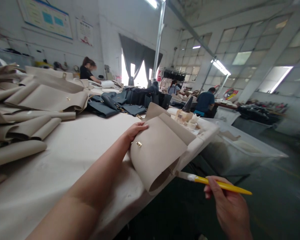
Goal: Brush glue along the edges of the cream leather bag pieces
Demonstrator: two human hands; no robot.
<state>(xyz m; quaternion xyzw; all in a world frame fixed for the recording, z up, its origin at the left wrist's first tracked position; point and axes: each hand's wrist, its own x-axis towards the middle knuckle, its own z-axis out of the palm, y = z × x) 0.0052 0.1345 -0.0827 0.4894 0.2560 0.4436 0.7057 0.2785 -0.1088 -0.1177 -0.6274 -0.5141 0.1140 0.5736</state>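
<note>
Beige, leather-like sheets lie all over the white worktable [72, 150]. Stacked beige panels [40, 100] sit far to the left of the fingers, and dark blue bag pieces [120, 103] lie beyond them. One curled beige bag panel [160, 150] rests at the table's edge. The left hand [136, 130] grasps the panel's upper left rim with its fingers closed over it. Lower right, the right hand [230, 206] pinches a yellow-handled brush [220, 185], whose bristles meet the panel's lower curl. A small gold clasp [139, 144] sits just below the left fingertips.

Bare (forearms too): left hand [135, 130], right hand [230, 208].
</note>
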